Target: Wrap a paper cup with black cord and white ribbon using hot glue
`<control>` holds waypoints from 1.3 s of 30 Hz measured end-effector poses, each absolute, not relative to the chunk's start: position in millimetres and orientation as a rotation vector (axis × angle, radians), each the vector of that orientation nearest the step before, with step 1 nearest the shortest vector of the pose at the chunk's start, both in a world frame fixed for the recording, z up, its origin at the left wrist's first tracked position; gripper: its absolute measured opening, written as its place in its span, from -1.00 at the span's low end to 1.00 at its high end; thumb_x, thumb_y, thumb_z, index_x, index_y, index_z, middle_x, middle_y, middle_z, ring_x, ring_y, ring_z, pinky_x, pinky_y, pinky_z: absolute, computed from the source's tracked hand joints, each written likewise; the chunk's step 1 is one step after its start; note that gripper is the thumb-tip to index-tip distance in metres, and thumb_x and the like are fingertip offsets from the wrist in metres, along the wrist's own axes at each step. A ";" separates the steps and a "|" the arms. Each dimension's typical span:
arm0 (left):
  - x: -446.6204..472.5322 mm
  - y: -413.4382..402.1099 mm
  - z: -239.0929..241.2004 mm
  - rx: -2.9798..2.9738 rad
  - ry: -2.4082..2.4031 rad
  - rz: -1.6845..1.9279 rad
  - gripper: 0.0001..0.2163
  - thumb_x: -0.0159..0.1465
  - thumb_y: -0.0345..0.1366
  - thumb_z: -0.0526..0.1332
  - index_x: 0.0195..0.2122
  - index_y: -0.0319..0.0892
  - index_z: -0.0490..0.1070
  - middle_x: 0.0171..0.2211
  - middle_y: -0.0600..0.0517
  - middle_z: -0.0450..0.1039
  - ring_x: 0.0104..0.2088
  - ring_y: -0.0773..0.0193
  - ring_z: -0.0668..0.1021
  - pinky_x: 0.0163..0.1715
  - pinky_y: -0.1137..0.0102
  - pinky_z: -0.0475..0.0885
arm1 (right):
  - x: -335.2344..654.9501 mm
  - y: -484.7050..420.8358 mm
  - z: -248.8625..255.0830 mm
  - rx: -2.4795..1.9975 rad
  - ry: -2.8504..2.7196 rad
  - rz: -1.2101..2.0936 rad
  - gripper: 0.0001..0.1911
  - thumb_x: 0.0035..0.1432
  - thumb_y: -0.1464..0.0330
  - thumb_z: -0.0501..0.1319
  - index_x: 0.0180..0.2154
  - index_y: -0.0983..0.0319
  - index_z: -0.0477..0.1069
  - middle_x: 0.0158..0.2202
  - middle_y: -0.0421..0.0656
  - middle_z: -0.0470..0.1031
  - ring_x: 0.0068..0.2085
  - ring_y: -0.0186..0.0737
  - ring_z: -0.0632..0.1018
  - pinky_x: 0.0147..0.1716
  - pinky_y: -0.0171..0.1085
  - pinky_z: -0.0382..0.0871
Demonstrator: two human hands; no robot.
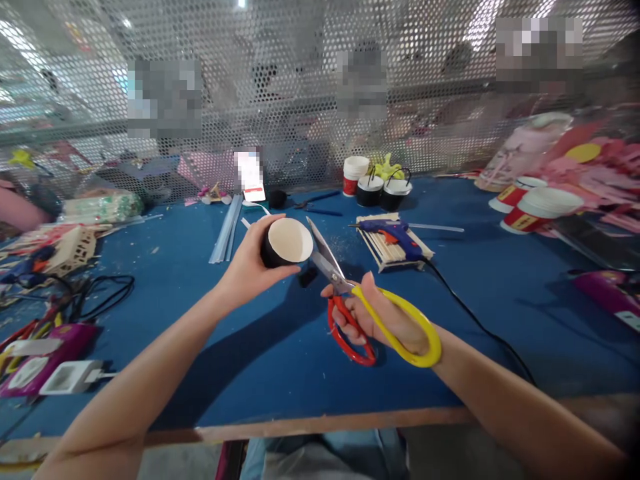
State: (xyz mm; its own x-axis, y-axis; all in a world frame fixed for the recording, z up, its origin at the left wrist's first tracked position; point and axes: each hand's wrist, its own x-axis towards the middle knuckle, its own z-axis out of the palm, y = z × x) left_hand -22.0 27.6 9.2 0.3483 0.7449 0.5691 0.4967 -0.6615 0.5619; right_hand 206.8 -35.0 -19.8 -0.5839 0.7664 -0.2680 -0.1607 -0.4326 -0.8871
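My left hand grips a small paper cup, black outside and white inside, tipped on its side with the mouth facing me. My right hand holds scissors with one red and one yellow handle loop. The blades are open, and their tips sit right at the cup's right rim. Both hands hover over the blue table top. A small black scrap lies on the table just below the cup.
A blue glue gun rests on a bundle of wooden sticks, its black cord trailing right. Black cups, red-and-white cups, a purple power strip and a perforated metal screen surround the work area.
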 end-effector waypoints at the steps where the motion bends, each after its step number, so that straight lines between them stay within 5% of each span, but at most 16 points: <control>1: -22.3 25.5 8.5 2.354 1.107 1.197 -0.31 -0.02 -0.24 0.40 0.12 -0.08 0.14 0.10 -0.12 0.24 0.12 0.00 0.32 0.13 0.10 0.20 | 207.2 -35.7 -20.2 -0.900 -1.171 2.047 -0.26 -0.07 -0.26 -0.01 -0.12 0.21 0.21 -0.53 -0.27 0.26 -0.60 -0.41 0.26 -0.63 -0.37 0.08; 10: -22.6 8.6 3.4 2.434 1.182 1.122 -0.32 0.01 -0.22 0.39 0.13 -0.07 0.12 0.09 -0.13 0.25 0.11 -0.05 0.33 0.10 0.06 0.25 | 212.5 -38.4 -35.0 -0.869 -1.304 1.888 -0.41 0.10 -0.15 -0.06 -0.07 0.16 0.21 -0.42 -0.23 0.30 -0.55 -0.43 0.29 -0.60 -0.38 0.17; 28: -20.0 -1.7 5.0 2.254 1.076 1.111 -0.27 -0.03 -0.23 0.41 0.15 -0.10 0.10 0.12 -0.14 0.24 0.12 -0.02 0.34 0.11 0.10 0.27 | 211.7 -44.9 -19.4 -1.054 -1.675 1.481 -0.38 0.06 -0.16 -0.01 -0.11 0.22 0.23 -0.47 -0.23 0.23 -0.59 -0.46 0.18 -0.67 -0.41 0.08; 39: -20.3 5.6 -2.2 1.986 1.024 1.107 -0.28 -0.05 -0.23 0.42 0.13 -0.08 0.13 0.14 -0.10 0.22 0.15 -0.03 0.30 0.15 0.09 0.20 | 210.2 -48.1 -5.8 -1.304 -1.544 1.560 -0.46 0.13 -0.11 -0.07 -0.19 0.21 0.26 -0.61 -0.34 0.20 -0.72 -0.49 0.16 -0.78 -0.43 0.09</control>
